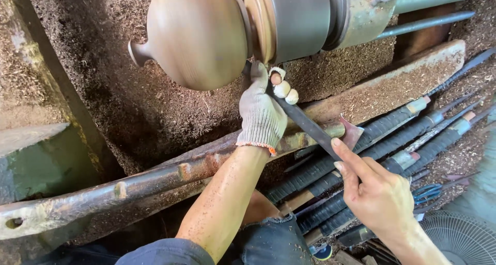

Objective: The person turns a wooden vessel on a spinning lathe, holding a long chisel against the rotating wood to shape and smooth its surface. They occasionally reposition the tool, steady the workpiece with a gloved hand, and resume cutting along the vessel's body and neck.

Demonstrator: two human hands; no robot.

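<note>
A rounded brown wooden vessel (199, 35) is mounted sideways on a lathe, its small knob pointing left. My left hand (263, 110), in a worn white knit glove, grips the front of a long dark turning tool (305, 123) whose tip touches the vessel's right end beside the chuck (289, 19). The tool rests across a rusty metal bar (155, 180). Bare, my right hand (374, 192) holds the tool's rear part, index finger stretched along it.
Wood shavings cover the ground and a plank (392, 81) behind the bar. Several long tools with dark wrapped handles (392, 138) lie side by side at right. A fan grille (460, 239) shows at bottom right. My knee is below.
</note>
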